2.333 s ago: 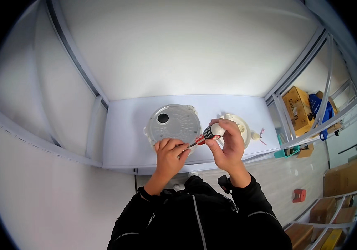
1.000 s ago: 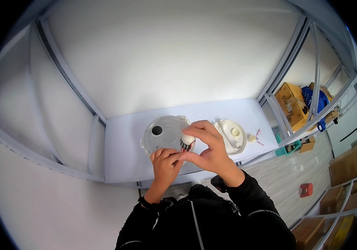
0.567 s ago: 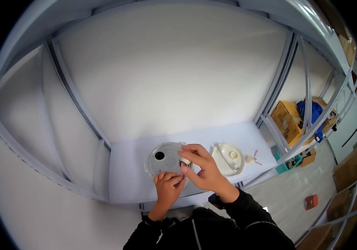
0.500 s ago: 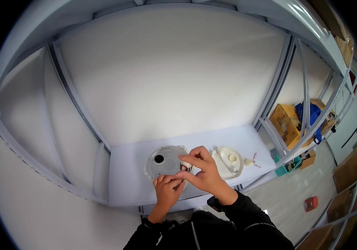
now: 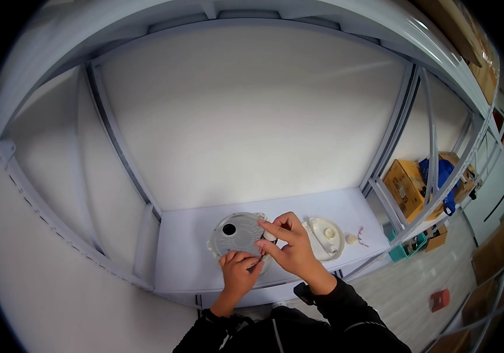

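Note:
Between thumb and fingers, my right hand point(image 5: 296, 248) pinches a small white cylindrical part point(image 5: 270, 236) with a dark lower end. My left hand point(image 5: 239, 273) is closed just below it, its fingertips pressed together at the part's lower end. Something small and thin seems to sit at those fingertips, but I cannot make out what. Both hands are over the near right edge of a round grey ribbed disc-shaped piece point(image 5: 219, 238), which has a black round spot near its far left side. The hands hide part of that disc.
Right of my hands lies a round cream-white cover point(image 5: 335, 252) with a raised knob. A small cream cup-like piece point(image 5: 351, 239) and a pink cord point(image 5: 363, 237) are beside it on the white table point(image 5: 175, 253). Grey frame posts point(image 5: 114, 129) enclose the table. Boxes point(image 5: 406, 185) stand off to the right.
The view has shifted slightly, so the table appears a little lower. The small part has turned in my right fingers: its reddish opening, visible before, no longer shows. Both hands stay together.

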`<state>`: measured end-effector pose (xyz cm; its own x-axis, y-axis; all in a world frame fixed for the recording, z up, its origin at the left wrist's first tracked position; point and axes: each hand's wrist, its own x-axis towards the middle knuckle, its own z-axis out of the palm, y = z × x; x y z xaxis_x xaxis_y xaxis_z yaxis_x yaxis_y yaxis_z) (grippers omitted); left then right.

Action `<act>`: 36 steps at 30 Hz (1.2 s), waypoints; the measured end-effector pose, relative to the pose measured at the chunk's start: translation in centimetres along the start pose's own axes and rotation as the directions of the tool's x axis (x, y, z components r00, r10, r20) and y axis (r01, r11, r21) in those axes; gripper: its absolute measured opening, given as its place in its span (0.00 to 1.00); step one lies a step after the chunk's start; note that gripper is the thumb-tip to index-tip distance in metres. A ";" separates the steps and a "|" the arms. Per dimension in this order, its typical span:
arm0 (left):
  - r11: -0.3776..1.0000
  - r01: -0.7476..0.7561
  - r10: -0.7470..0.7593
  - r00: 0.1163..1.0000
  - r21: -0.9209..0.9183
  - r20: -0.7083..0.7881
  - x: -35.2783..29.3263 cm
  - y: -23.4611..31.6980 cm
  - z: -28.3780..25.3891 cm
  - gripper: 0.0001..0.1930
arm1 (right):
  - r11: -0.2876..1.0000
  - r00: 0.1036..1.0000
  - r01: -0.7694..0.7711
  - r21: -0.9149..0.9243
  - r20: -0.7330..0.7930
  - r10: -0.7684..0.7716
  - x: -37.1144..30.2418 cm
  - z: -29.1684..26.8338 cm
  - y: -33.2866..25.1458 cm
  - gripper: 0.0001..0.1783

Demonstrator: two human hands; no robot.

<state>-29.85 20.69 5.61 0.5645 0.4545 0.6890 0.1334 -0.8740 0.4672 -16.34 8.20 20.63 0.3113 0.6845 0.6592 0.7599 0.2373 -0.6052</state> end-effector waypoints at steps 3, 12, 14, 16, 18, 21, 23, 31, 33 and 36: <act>1.000 0.000 0.000 1.000 0.001 -0.010 0.1 0.2 0.2 0.07 | 0.992 0.999 -0.017 0.125 -0.040 0.023 0.3 0.4 -0.5 0.26; 1.000 0.009 -0.009 1.000 -0.011 0.013 0.3 0.6 -0.5 0.07 | 0.999 0.999 0.012 -0.035 -0.033 -0.013 0.1 0.0 0.1 0.26; 1.000 -0.008 0.008 1.000 -0.002 0.008 0.4 0.7 -0.8 0.08 | 0.999 0.999 -0.050 0.016 -0.002 0.050 -0.1 0.1 0.2 0.26; 1.000 0.004 -0.004 1.000 -0.008 0.026 0.3 0.5 -0.8 0.07 | 0.992 0.999 -0.043 0.119 -0.020 0.046 0.2 0.3 -0.2 0.25; 1.000 0.009 -0.009 0.999 -0.011 0.031 0.2 0.2 -0.6 0.07 | 0.987 0.998 0.059 0.152 -0.044 -0.053 0.2 1.1 -0.4 0.25; 1.000 0.008 -0.008 1.000 -0.009 0.019 0.2 0.1 -0.5 0.07 | 0.977 0.985 0.168 0.128 -0.055 -0.162 0.6 1.3 -0.3 0.26; 1.000 0.013 -0.013 1.000 -0.011 0.009 0.2 0.3 -0.4 0.07 | 0.984 0.985 0.170 0.062 -0.042 -0.167 0.3 1.1 0.4 0.25; 1.000 0.010 -0.010 0.999 -0.001 0.044 0.2 -0.2 -0.6 0.06 | 0.982 0.995 0.096 0.161 -0.044 -0.090 0.6 1.0 0.2 0.21; 1.000 0.010 -0.010 0.999 0.004 0.036 0.1 -0.1 -0.5 0.06 | 0.976 0.996 0.079 0.203 -0.053 -0.070 0.5 1.1 -0.2 0.21; 1.000 0.008 -0.008 0.999 0.008 0.031 0.2 0.2 -0.6 0.06 | 0.976 0.985 0.160 0.144 -0.088 -0.149 0.8 0.7 -0.6 0.22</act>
<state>-30.16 20.76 6.16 0.5884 0.4561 0.6676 0.1442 -0.8716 0.4685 -16.97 9.11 21.21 0.2438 0.5784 0.7785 0.7095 0.4409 -0.5498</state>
